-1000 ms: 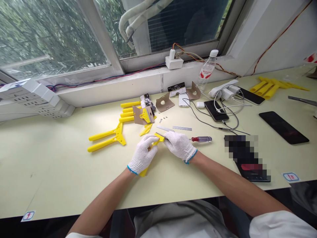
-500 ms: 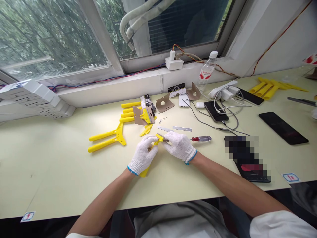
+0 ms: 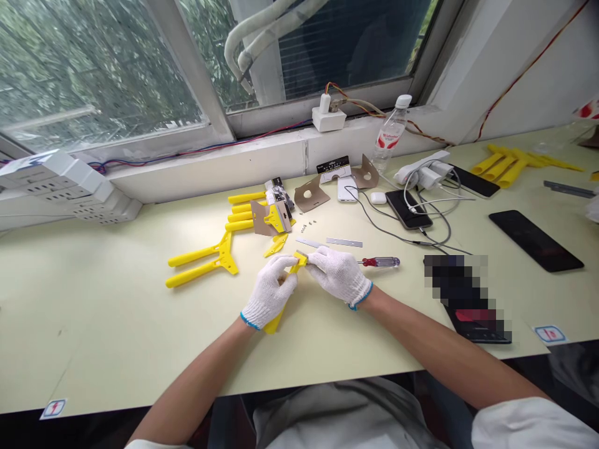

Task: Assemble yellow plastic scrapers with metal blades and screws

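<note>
My left hand (image 3: 267, 288), in a white knit glove, is closed around a yellow scraper (image 3: 275, 323). Its handle slants down toward me, and its head with a strip of grey blade points away. At the right side of that head, the closed fingertips of my gloved right hand (image 3: 337, 274) press against the scraper. A screwdriver (image 3: 381, 262) with a clear and red handle lies just beyond the right hand, its shaft partly covered. Two flat blades, one of them a silver blade (image 3: 344, 242), rest past my fingers. Close by is a loose yellow scraper piece (image 3: 276, 246).
Yellow scrapers (image 3: 201, 262) lie to the left, several more behind near a cardboard package (image 3: 271, 218). Small screws (image 3: 304, 228) are scattered beyond the blades. Phones, including a black phone (image 3: 536, 242), charging cables (image 3: 440, 187) and a water bottle (image 3: 390, 134) occupy the right.
The fingertips of my right hand have shifted slightly and sit closer against the scraper's head. My left hand keeps its hold, nearly unmoved.
</note>
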A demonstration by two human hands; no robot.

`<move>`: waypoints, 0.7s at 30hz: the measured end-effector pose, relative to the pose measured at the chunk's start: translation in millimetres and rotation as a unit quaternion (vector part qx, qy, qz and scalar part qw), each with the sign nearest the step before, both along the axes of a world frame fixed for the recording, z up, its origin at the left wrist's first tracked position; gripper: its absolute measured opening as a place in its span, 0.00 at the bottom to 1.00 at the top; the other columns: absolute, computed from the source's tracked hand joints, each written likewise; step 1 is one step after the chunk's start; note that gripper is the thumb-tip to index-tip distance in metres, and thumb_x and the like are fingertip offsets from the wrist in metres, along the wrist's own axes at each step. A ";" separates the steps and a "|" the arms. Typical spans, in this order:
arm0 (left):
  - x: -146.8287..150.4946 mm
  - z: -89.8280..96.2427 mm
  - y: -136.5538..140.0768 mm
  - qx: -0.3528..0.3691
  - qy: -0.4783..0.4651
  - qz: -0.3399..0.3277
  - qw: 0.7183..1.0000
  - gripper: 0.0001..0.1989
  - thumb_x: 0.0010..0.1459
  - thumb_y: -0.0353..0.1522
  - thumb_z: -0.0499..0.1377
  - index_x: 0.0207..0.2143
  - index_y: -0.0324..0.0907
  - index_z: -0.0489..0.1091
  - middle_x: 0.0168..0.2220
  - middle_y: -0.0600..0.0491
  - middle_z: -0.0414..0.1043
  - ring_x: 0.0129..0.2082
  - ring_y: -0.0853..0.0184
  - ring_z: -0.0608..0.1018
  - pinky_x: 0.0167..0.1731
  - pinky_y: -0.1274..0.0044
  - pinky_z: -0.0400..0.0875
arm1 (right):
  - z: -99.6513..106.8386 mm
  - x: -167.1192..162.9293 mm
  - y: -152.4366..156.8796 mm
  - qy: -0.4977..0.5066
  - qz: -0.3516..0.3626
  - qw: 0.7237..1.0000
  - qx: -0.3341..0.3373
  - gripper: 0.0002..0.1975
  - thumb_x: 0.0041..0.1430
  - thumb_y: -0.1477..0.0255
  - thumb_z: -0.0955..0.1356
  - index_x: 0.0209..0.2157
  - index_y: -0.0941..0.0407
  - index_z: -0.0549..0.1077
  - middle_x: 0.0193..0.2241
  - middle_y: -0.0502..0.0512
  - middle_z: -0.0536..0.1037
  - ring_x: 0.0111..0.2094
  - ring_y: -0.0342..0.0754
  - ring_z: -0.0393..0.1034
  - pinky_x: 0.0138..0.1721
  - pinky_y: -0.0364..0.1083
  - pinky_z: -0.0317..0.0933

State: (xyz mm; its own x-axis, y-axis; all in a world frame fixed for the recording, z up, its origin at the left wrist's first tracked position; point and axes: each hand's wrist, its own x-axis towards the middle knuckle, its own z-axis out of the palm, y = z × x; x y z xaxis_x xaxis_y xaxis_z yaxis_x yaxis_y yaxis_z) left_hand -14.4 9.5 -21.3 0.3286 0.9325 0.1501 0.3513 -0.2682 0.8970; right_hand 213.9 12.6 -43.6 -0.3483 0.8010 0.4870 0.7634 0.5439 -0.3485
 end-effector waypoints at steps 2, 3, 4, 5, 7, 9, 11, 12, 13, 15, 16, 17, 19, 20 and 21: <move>-0.3 -0.5 0.2 0.003 0.002 -0.001 1.000 0.18 0.63 0.24 0.59 0.54 0.46 0.77 0.58 0.48 0.78 0.30 0.71 0.81 0.31 0.76 0.80 | 1.0 0.3 -0.4 -0.001 0.003 1.000 0.003 0.13 0.77 0.65 0.66 0.47 0.55 0.81 0.41 0.58 0.81 0.40 0.45 0.73 0.40 0.43 0.60; -0.4 -0.7 0.2 0.004 0.003 -0.002 1.000 0.18 0.63 0.24 0.59 0.54 0.46 0.77 0.57 0.48 0.78 0.30 0.71 0.81 0.31 0.76 0.80 | 1.6 0.4 -0.6 -0.001 0.003 1.000 0.005 0.13 0.77 0.65 0.66 0.47 0.55 0.81 0.41 0.57 0.81 0.40 0.45 0.73 0.40 0.43 0.59; -0.4 -0.8 0.2 0.006 0.004 -0.002 1.000 0.19 0.63 0.24 0.59 0.54 0.46 0.77 0.57 0.48 0.78 0.30 0.71 0.81 0.31 0.76 0.80 | 2.1 0.5 -0.8 -0.002 0.004 1.000 0.006 0.12 0.77 0.66 0.66 0.47 0.55 0.81 0.40 0.57 0.81 0.39 0.45 0.73 0.39 0.43 0.59; -0.4 -0.8 0.2 0.008 0.005 -0.002 1.000 0.19 0.63 0.24 0.59 0.54 0.46 0.77 0.57 0.48 0.78 0.30 0.71 0.81 0.31 0.76 0.80 | 2.6 0.5 -1.0 -0.002 0.004 1.000 0.007 0.12 0.77 0.66 0.66 0.47 0.55 0.81 0.40 0.57 0.81 0.39 0.45 0.72 0.39 0.43 0.59; -0.2 -0.6 0.0 0.010 0.008 -0.002 1.000 0.18 0.63 0.24 0.59 0.54 0.46 0.77 0.57 0.48 0.79 0.30 0.71 0.81 0.31 0.76 0.80 | 3.1 0.5 -1.1 -0.002 0.003 1.000 0.009 0.12 0.77 0.67 0.66 0.47 0.56 0.81 0.40 0.56 0.81 0.39 0.44 0.72 0.39 0.43 0.58; -0.1 -0.4 -0.3 0.013 0.011 -0.002 1.000 0.19 0.64 0.24 0.59 0.54 0.46 0.77 0.56 0.48 0.78 0.30 0.71 0.80 0.31 0.76 0.80 | 3.0 0.2 -0.9 -0.001 0.000 1.000 0.011 0.11 0.76 0.67 0.66 0.46 0.56 0.81 0.39 0.56 0.81 0.38 0.44 0.72 0.38 0.44 0.58; 0.0 -0.3 -0.5 0.019 0.013 -0.003 1.000 0.19 0.64 0.24 0.58 0.55 0.46 0.77 0.56 0.48 0.78 0.30 0.71 0.80 0.31 0.77 0.79 | 2.2 -0.2 -0.5 0.001 -0.002 1.000 0.012 0.11 0.76 0.67 0.67 0.45 0.56 0.81 0.38 0.55 0.81 0.38 0.44 0.72 0.38 0.44 0.57; 0.0 -0.3 -0.6 0.022 0.014 -0.004 1.000 0.19 0.64 0.24 0.58 0.55 0.46 0.77 0.56 0.48 0.77 0.30 0.71 0.80 0.31 0.77 0.79 | 1.7 -0.3 -0.2 0.002 -0.003 1.000 0.013 0.11 0.75 0.66 0.67 0.45 0.56 0.81 0.38 0.56 0.81 0.37 0.45 0.72 0.38 0.44 0.58; 0.0 -0.3 -0.7 0.025 0.015 -0.004 1.000 0.19 0.64 0.24 0.59 0.55 0.46 0.77 0.56 0.48 0.77 0.31 0.71 0.80 0.31 0.77 0.79 | 1.0 -0.4 0.1 0.003 -0.003 1.000 0.014 0.11 0.75 0.66 0.68 0.45 0.56 0.81 0.38 0.56 0.81 0.38 0.45 0.73 0.38 0.44 0.58; 0.3 -0.1 -0.7 0.029 0.016 -0.004 0.999 0.19 0.64 0.25 0.59 0.55 0.46 0.78 0.56 0.48 0.77 0.32 0.71 0.80 0.31 0.77 0.79 | -0.1 -0.5 0.8 0.005 -0.004 1.000 0.014 0.11 0.74 0.65 0.68 0.44 0.56 0.81 0.38 0.56 0.81 0.38 0.45 0.73 0.38 0.44 0.59; 0.5 0.1 -0.8 0.030 0.016 -0.004 0.999 0.19 0.64 0.25 0.59 0.55 0.47 0.78 0.56 0.48 0.76 0.32 0.71 0.80 0.31 0.77 0.79 | -0.6 -0.5 1.1 0.006 -0.004 1.000 0.014 0.11 0.74 0.65 0.68 0.44 0.56 0.81 0.38 0.57 0.81 0.38 0.45 0.73 0.39 0.44 0.60; 0.7 0.4 -0.9 0.031 0.016 -0.005 0.999 0.19 0.64 0.25 0.59 0.55 0.47 0.78 0.56 0.48 0.76 0.33 0.71 0.80 0.31 0.77 0.79 | -0.9 -0.5 1.4 0.006 -0.004 1.000 0.014 0.11 0.74 0.65 0.68 0.44 0.56 0.81 0.38 0.57 0.81 0.38 0.46 0.73 0.39 0.44 0.60; 1.2 1.3 -1.2 0.031 0.015 -0.007 0.999 0.18 0.65 0.25 0.59 0.55 0.47 0.77 0.55 0.48 0.76 0.33 0.70 0.80 0.31 0.77 0.78 | -1.3 -0.6 1.6 0.007 -0.003 1.000 0.013 0.11 0.74 0.65 0.69 0.43 0.56 0.80 0.38 0.57 0.81 0.38 0.46 0.74 0.39 0.44 0.61; 1.4 1.8 -1.4 0.031 0.015 -0.008 0.999 0.18 0.65 0.25 0.59 0.54 0.46 0.77 0.55 0.48 0.76 0.33 0.70 0.80 0.31 0.77 0.78 | -1.3 -0.6 1.7 0.008 -0.002 1.000 0.013 0.11 0.74 0.65 0.69 0.43 0.57 0.80 0.38 0.58 0.81 0.39 0.46 0.74 0.39 0.44 0.61; 1.5 2.2 -1.6 0.032 0.014 -0.010 0.999 0.18 0.65 0.25 0.59 0.54 0.46 0.77 0.55 0.49 0.76 0.34 0.70 0.79 0.31 0.77 0.78 | -1.3 -0.8 1.6 0.008 0.000 1.000 0.013 0.10 0.74 0.65 0.69 0.43 0.57 0.80 0.38 0.58 0.81 0.39 0.46 0.74 0.39 0.44 0.62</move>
